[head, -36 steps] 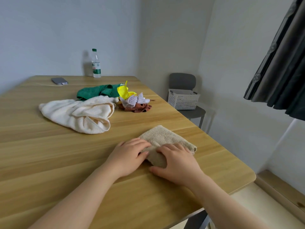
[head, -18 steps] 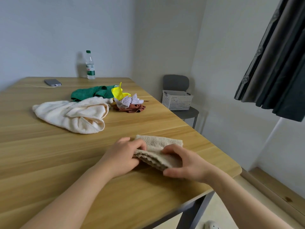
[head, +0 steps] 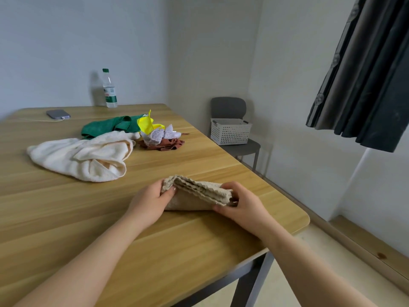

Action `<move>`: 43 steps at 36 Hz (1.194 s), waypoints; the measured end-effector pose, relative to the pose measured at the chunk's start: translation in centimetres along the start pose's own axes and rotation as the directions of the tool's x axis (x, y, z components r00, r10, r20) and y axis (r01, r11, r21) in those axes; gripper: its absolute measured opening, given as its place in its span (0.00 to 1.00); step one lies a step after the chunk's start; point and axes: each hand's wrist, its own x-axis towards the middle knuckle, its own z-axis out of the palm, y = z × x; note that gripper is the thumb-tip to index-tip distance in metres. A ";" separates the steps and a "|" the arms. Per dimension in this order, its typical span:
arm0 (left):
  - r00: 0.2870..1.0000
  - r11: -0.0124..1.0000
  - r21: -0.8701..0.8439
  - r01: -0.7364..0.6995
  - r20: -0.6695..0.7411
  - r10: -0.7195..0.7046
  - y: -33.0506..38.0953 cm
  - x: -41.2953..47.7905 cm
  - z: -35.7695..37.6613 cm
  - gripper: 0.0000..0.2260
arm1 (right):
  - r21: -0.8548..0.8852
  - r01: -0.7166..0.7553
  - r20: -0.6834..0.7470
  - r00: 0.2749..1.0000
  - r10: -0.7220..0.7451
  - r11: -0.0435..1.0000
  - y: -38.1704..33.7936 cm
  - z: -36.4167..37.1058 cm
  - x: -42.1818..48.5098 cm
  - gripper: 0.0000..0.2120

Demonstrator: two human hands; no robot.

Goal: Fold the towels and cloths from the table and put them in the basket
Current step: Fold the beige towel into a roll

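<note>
We're gripping the folded beige terry towel (head: 197, 197) by both ends, left hand (head: 150, 202) and right hand (head: 242, 206), over the wooden table (head: 199, 251) (long axis hand-to-hand) – white perforated plastic basket (head: 230, 135) sits beyond, nearer our right.

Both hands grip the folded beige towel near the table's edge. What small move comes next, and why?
Probably lift the beige towel clear of the table, toward the white basket on the chair: the left hand and right hand each grip an end, and the layers are already stacked.
</note>
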 end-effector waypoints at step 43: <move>0.971 0.978 -0.033 0.205 -0.114 -0.208 -1.5 6.2 2.5 0.17 | -0.107 -0.133 0.112 0.983 0.145 0.985 1.3 0.9 12.4 0.18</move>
